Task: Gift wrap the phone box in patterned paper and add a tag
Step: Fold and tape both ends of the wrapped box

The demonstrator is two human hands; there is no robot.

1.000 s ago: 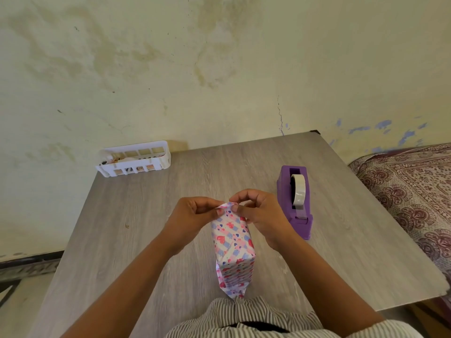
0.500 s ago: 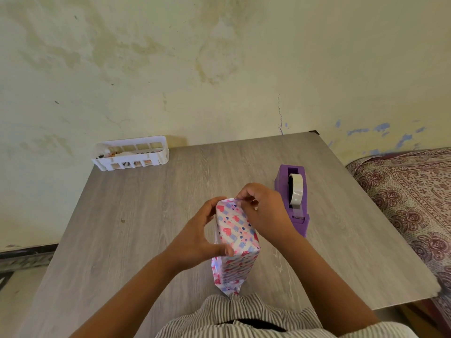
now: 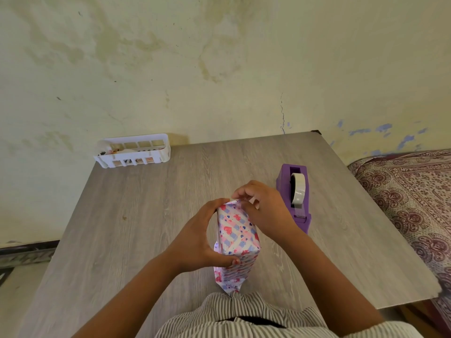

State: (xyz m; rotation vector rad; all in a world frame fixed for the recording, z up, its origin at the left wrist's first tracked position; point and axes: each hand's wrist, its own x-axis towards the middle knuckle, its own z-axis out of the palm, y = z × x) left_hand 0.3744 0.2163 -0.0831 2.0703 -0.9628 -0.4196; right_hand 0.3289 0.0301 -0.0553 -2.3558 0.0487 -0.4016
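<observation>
Paper-wrapped phone box [image 3: 238, 234] (pink hearts, blue checks) stands upright on table [image 3: 146, 215].

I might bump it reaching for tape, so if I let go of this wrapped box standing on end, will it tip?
Probably. The wrapped box stands tall and narrow, steadied by the left hand and right hand. Its loose paper end underneath likely makes a soft, uneven footing on the table.

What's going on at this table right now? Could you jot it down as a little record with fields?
Activity: gift wrapping, end flaps being folded
Parcel: wrapped box in heart-patterned paper, standing on end on the table
Left hand: grips the parcel's side
Right hand: pinches the paper at the top far edge
Tape: purple tape dispenser, right of the parcel, untouched
Far left corner: white basket, contents unclear
Tag: none visible on the parcel
</observation>
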